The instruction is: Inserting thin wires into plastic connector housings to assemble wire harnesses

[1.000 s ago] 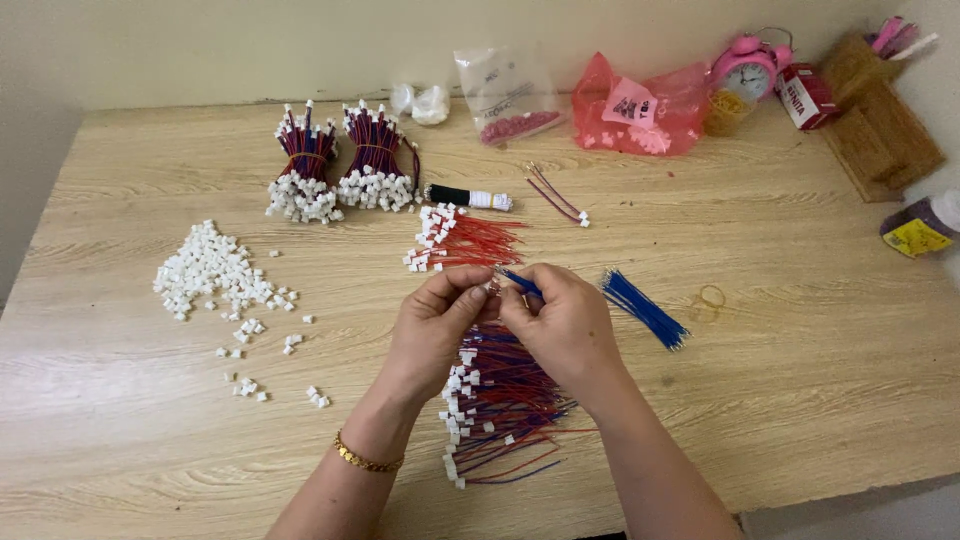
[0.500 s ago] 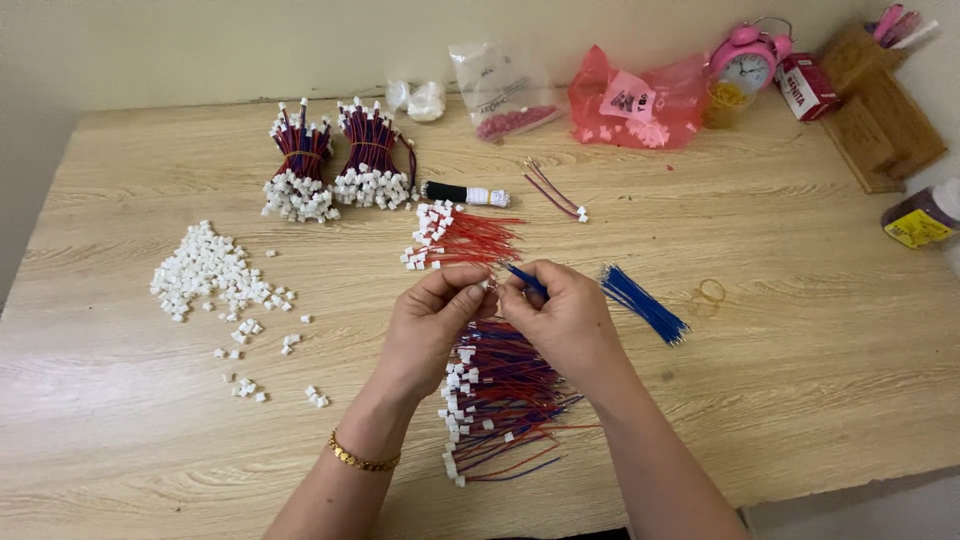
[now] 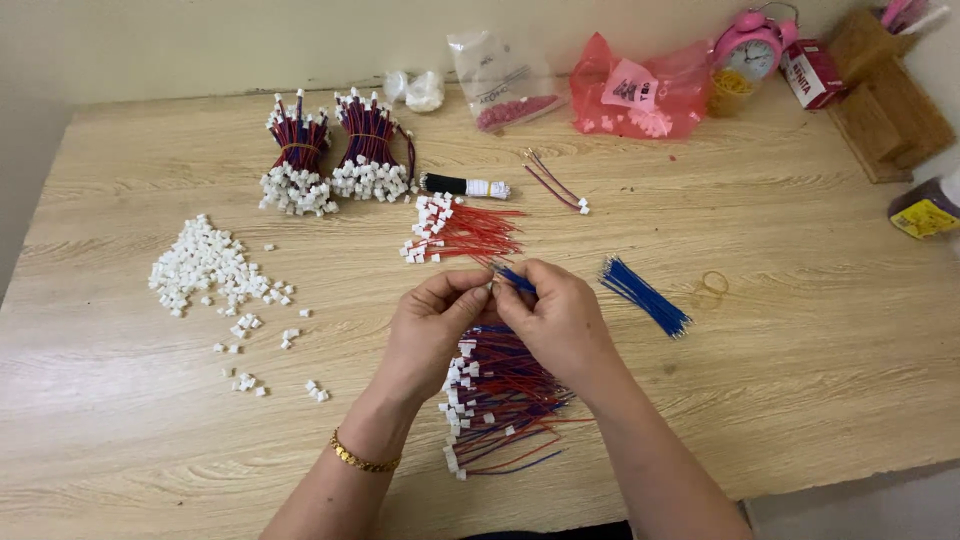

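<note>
A short blue wire sits pinched between the fingertips of both hands at the middle of the wooden table, its free end poking up and to the right of the thumbs. The left hand is closed around it from the left, thumb and forefinger pressed together at a small white connector that is mostly hidden by the fingers; a gold bracelet circles that wrist. The right hand is likewise closed, its fingers curled and its thumb and forefinger gripping the same wire just beside the left hand's fingertips, so the two hands touch. Directly beneath the hands, nearer the person, lies a loose pile of finished red and blue wires with white plugs, partly covered by the wrists. Just beyond the hands is a fan of red wires with white ends, and to the right, near but apart, a loose bunch of blue wires with a rubber band beside it. To the left, well apart, a heap of small white connectors spreads out, with strays scattered toward the front edge. Farther back stand two tied bundles of wired plugs, a black and white spool and a stray wire pair. Along the wall are clear bags, a pink plastic bag, a pink alarm clock and wooden blocks.
</note>
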